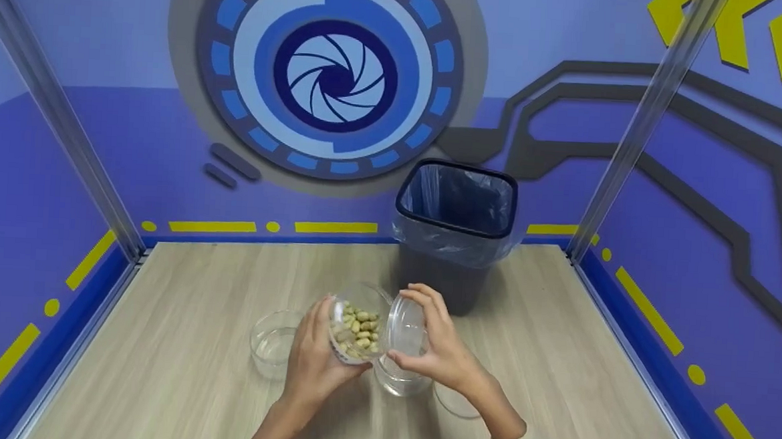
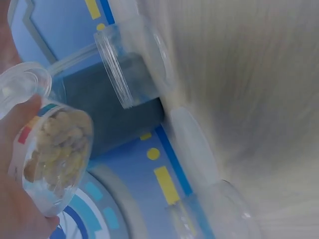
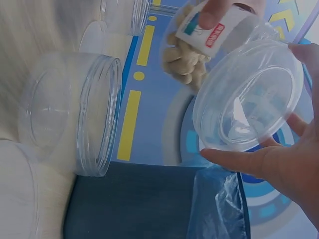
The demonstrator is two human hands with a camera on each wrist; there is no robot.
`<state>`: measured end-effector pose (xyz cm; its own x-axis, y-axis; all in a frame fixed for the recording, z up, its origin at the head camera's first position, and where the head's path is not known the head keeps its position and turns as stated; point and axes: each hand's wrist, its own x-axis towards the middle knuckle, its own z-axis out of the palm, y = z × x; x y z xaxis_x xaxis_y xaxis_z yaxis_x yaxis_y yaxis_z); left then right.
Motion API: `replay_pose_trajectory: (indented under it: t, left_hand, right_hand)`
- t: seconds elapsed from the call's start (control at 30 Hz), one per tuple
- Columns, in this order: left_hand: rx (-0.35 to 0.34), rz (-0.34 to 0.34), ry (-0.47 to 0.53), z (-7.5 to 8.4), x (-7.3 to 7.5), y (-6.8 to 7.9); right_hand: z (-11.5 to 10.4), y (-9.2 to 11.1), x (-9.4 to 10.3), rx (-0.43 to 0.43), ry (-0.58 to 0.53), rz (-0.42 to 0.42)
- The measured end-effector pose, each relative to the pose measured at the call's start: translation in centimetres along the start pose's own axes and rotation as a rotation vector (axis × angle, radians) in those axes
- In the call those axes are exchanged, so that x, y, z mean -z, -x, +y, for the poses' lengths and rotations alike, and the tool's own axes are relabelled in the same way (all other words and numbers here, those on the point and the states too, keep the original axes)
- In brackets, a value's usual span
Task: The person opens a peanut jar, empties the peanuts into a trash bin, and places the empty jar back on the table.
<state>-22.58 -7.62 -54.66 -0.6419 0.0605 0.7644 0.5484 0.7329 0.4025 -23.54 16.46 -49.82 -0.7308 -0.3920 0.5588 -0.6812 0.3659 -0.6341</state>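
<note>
My left hand [image 1: 317,356] grips a clear plastic jar [image 2: 31,189] of pale, oval nuts [image 1: 360,330], tilted with its mouth toward the right. A white label with a red mark [image 3: 214,36] shows on its side in the right wrist view. My right hand [image 1: 448,346] holds a clear round lid [image 3: 249,97] by its rim, thumb on one side and fingers on the other. The lid stands on edge close beside the jar's mouth. Beneath the lid, an uncovered clear jar [image 1: 402,383] rests on the table.
Another uncovered clear jar [image 1: 274,347] stands to the left on the wooden table [image 1: 177,342]. A clear flat disc [image 1: 458,405] lies near my right forearm. Behind my right hand rises a dark bin [image 1: 428,268] lined with a clear bag. Blue printed walls enclose the table.
</note>
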Motion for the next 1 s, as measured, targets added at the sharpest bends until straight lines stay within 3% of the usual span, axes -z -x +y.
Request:
replay_pose_trajectory:
  t: [0.23, 0.47, 0.57, 0.83, 1.0]
  left_hand:
    - [0.217, 0.072, 0.097, -1.6, 1.0, 0.7]
    - [0.373, 0.036, 0.177, -3.2, 3.5, 1.0]
    - [0.43, 0.005, 0.166, -3.8, 4.7, 0.8]
    - [0.437, -0.038, 0.148, -4.6, 6.3, 0.2]
    - [0.41, -0.039, 0.152, -4.5, 6.4, 0.2]
  right_hand:
    - [1.5, -0.5, -1.1, -0.067, -0.12, 0.076]
    - [2.9, -2.8, -2.8, -0.117, -0.23, 0.1]
    - [3.5, -4.5, -3.7, -0.14, -0.247, 0.085]
    - [5.4, -9.3, -5.6, -0.242, -0.141, 0.053]
    - [7.2, -10.9, -7.7, -0.376, -0.099, 0.091]
